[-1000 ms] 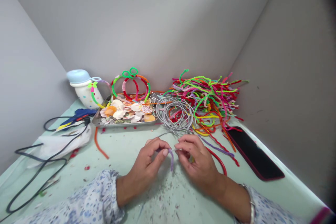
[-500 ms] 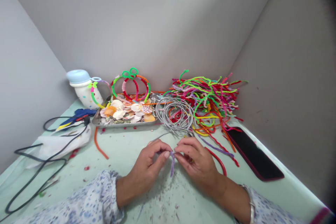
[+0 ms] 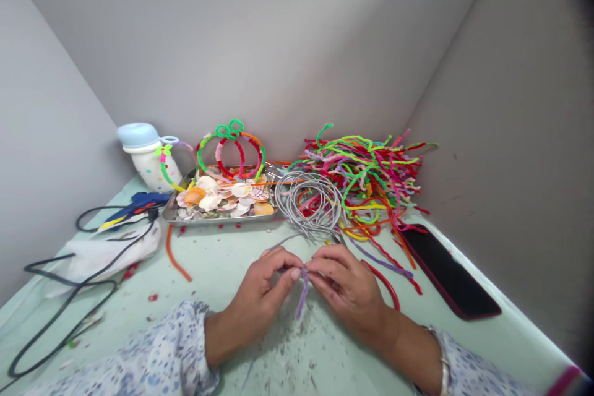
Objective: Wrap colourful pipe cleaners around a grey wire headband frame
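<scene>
Is a pale green counter (image 3: 223, 260); bears a metal tray (image 3: 218, 221) at eleven o'clock, white bottle (image 3: 151, 167) at ten, pipe-cleaner heap (image 3: 366, 167) at one, smartphone (image 3: 452, 275) at three.

The left hand (image 3: 263, 289) is pinching a fuzzy purple strip (image 3: 302, 298) over the middle of the surface (image 3: 211, 269), its free end hanging down, and the right hand (image 3: 348, 289) is pinching just beside it. Along the far edge, a metal tray (image 3: 223, 220) is holding shells (image 3: 211, 201), a grey coil (image 3: 325, 229) and a colourful pile of strips (image 3: 359, 166) are lying rightward, and a bottle (image 3: 155, 167) is standing near the far left corner. A phone (image 3: 452, 275) is lying by the right edge.
</scene>
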Action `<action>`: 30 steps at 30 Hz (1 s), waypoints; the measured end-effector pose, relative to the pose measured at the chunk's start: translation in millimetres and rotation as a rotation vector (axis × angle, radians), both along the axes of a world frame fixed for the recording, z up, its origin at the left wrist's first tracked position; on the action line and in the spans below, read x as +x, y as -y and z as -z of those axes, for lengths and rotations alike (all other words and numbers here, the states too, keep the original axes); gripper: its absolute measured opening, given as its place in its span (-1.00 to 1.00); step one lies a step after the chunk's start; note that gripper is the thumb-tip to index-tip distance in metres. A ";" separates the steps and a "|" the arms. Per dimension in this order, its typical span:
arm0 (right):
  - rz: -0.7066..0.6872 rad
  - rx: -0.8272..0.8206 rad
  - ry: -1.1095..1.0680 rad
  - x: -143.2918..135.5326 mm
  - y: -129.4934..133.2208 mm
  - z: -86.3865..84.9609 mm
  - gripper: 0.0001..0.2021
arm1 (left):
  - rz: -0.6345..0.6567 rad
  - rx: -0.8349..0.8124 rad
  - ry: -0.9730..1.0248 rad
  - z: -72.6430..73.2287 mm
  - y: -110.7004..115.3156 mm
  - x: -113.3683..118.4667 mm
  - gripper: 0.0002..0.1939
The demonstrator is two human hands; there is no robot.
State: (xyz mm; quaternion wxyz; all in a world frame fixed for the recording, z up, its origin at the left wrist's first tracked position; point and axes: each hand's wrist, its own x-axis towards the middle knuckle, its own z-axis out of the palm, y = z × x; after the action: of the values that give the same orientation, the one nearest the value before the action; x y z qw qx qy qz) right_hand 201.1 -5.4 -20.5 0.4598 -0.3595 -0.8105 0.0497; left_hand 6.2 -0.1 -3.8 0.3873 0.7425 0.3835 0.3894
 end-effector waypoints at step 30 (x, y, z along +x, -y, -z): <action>-0.034 -0.104 -0.053 -3.2 5.7 -2.4 -0.81 | -0.010 0.115 -0.092 -2.4 1.6 1.3 -0.82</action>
State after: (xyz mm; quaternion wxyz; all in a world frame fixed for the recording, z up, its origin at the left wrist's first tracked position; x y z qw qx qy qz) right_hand 198.0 -11.1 -18.1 0.4611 -0.3676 -0.8003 0.1089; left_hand 7.5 -1.7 -1.5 0.3238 0.7788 0.3815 0.3782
